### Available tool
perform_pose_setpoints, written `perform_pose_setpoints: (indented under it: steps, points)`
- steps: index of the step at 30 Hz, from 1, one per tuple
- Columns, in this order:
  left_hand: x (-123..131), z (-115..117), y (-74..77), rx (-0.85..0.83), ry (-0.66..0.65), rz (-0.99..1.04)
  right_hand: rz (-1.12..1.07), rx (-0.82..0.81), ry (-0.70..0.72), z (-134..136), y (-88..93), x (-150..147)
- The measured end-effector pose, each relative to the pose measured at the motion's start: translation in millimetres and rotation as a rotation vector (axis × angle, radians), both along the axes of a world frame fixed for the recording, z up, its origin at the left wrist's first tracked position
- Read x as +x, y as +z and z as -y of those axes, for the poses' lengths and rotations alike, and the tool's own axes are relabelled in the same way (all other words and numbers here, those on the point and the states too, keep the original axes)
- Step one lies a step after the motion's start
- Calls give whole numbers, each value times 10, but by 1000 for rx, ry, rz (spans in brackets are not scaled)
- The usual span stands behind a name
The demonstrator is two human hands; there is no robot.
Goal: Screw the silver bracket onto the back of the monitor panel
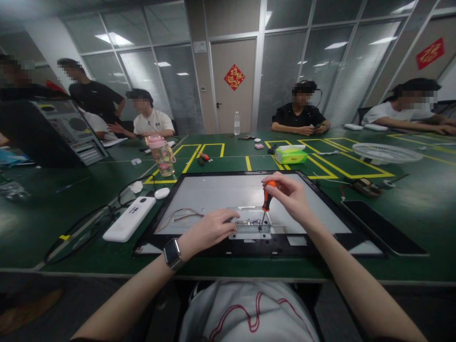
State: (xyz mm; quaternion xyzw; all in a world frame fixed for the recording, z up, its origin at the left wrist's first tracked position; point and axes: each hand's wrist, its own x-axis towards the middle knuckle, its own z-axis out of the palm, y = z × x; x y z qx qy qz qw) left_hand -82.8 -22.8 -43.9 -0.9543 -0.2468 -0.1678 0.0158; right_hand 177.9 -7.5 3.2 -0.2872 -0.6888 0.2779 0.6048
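A flat panel like the back of a monitor, with a black frame and a silver-grey back sheet (213, 190), lies on the table in front of me. My right hand (291, 194) grips a screwdriver (267, 198) by its orange and black handle. The shaft stands nearly upright, its tip down at the right end of a small circuit board (249, 222) in a metal recess. My left hand (210, 230) rests on the panel with fingers stretched out, the fingertips at the left side of that recess. Thin wires (183, 213) run across the sheet behind the left hand.
Left of the panel lie a white power bank (130, 218), a white case (161, 193) and black cables. A pink-lidded bottle (162, 159) stands behind them. A black phone-like slab (383, 228) lies right. A green tissue pack (290, 154) and fan grille (384, 153) are farther back. Several people sit or stand around.
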Motion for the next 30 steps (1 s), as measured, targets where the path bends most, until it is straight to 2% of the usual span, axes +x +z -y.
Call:
perform_pose_setpoints:
  steps: [6,13,23,30]
  points:
    - [51,-13,29,46,-22,-27,3,2,2,-12,-6,-6]
    - [20,-46,-2,-23,-78,58,6,22,11,-29,-18,12]
    - [16,-60,44,-86,-61,58,7,15,12,-20,-14,11]
    - [-7,-62,22,-132,-53,74,1,-109,213,4,-25,58]
